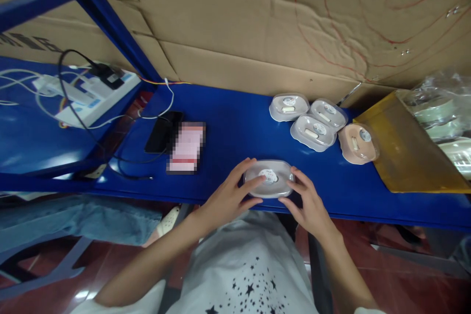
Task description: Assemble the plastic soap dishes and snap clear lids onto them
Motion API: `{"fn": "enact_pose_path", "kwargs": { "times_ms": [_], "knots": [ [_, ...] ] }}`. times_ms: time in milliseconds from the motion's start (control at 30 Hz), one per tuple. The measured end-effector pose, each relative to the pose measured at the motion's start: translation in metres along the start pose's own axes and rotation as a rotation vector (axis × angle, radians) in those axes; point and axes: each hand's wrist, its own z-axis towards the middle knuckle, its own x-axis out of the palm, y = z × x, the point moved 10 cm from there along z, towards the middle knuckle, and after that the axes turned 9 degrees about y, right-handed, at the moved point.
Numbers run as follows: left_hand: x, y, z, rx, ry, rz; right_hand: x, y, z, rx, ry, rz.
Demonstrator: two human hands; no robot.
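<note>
An oval container with a clear lid (281,182) and a round white label sits at the front edge of the blue table. My left hand (235,189) grips its left end, with one fingertip on the label. Around the right end are the fingers and thumb of my right hand (308,201). Farther back are white lidded containers, among them one at the back left (300,103) and one in front (307,140), each with a small white piece on the lid. Beside them lies a pinkish lidded container (364,149).
A cardboard box (386,142) with plastic-wrapped items stands at the right. At the left lie a black phone (158,133), a blurred pink-screened device (187,147), cables and a power strip (77,113). A person's jeans-clad leg (81,218) shows below the table.
</note>
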Motion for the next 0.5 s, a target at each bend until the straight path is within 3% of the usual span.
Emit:
{"fn": "enact_pose_path", "kwargs": {
  "times_ms": [133, 333, 500],
  "knots": [
    [0.004, 0.015, 0.0, -0.116, 0.048, -0.09, -0.003, 0.002, 0.0, -0.017, -0.02, -0.018],
    [-0.012, 0.008, 0.008, -0.051, 0.007, -0.039, -0.006, 0.002, 0.003, -0.015, -0.013, -0.014],
    [-0.006, 0.003, 0.01, -0.011, 0.027, 0.022, -0.004, 0.001, -0.002, 0.017, 0.011, -0.029]
  ]
}}
